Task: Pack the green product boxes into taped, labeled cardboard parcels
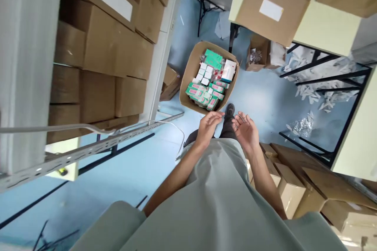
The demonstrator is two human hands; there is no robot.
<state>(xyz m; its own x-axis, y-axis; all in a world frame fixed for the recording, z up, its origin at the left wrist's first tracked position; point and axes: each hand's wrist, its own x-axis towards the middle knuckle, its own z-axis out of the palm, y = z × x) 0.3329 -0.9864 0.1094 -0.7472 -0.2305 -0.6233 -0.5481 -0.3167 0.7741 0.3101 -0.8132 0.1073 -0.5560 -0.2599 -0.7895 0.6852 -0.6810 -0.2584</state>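
My left hand (208, 126) is held in front of my waist, its fingers stretched toward the right and nothing visible in them. Beside it, a gap apart, my right hand (246, 130) is turned palm up with loosely spread fingers and holds nothing. Just beyond both hands an open cardboard box (187, 71) stands on the floor. Inside it lie green-and-pink small boxes (196, 91), small white boxes (205, 81), flat green packs (213, 58) and a larger white box (229, 70). Neither hand touches the box.
Stacked cartons (103, 43) fill a shelf on the left. A carton (273, 4) rests on a pale table at the upper right. Smaller open boxes (255, 53) and plastic bags (303, 125) lie on the floor. More cartons (288, 188) stand to my right. A white cable (172, 123) hangs at left.
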